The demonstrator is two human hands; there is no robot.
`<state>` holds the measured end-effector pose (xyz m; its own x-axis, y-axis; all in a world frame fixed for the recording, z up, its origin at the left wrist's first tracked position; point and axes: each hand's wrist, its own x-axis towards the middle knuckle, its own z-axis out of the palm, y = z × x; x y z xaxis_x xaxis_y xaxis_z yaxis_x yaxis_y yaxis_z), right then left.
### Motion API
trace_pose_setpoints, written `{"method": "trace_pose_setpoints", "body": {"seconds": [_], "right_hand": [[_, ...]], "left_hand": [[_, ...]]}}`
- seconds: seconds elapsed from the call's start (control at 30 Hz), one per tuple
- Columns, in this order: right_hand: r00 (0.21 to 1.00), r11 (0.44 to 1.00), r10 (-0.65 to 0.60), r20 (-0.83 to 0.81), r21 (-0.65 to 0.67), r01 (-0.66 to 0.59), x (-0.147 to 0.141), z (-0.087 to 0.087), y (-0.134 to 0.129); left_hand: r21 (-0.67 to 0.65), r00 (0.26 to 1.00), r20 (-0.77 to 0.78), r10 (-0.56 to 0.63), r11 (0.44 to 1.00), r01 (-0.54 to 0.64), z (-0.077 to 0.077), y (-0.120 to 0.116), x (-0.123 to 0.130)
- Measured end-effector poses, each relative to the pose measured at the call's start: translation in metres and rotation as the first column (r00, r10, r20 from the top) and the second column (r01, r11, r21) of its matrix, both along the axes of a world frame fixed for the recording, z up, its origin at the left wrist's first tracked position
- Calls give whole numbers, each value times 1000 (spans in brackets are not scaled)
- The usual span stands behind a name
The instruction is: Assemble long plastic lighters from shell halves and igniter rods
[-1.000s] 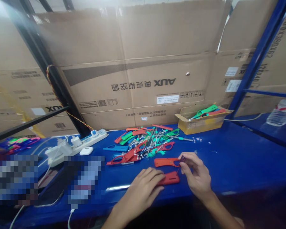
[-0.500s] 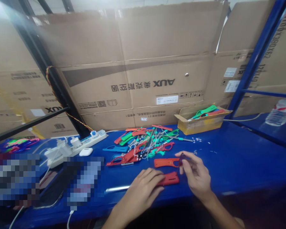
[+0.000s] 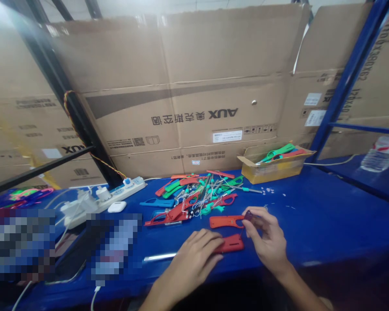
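Hands work at a blue workbench (image 3: 327,216), seen from a head camera looking down. The left hand (image 3: 194,255) lies flat, fingers spread and pressing on a red plastic shell (image 3: 232,243) whose long axis runs left to right across the bench front. The right hand (image 3: 267,237) hovers just beside that shell's right end, thumb and fingers pinched on a small dark piece (image 3: 248,215); what the piece is cannot be told. Just behind, touching neither hand clearly, lies a second red shell (image 3: 226,221), also lengthwise left to right, its right end near the pinched piece. The right hand is the nearer one to it. Farther back sits a loose pile of coloured plastic parts and wire springs (image 3: 194,194), and behind that to the right an open cardboard box (image 3: 272,166) holding green and red parts. A white power strip (image 3: 100,196) and a small white earbud case (image 3: 117,206) lie to the left. Large cardboard cartons (image 3: 181,86) wall the back.
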<state>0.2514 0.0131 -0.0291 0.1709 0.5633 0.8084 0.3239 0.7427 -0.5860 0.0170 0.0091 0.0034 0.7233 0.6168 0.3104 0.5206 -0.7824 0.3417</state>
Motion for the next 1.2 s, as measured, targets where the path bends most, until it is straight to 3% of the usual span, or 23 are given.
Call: {"method": "trace_pose_setpoints", "body": {"seconds": [0.53,1.2], "right_hand": [[992,994,111,-63,-12,-111,-1,2,-2],[991,994,111,-71,-16,-112,-2,0,0]], "left_hand": [[-25,1000,-7,10,1000,-10,-1,-1,0],[-17,1000,-13,0,1000,0,-2,1,-1]]}}
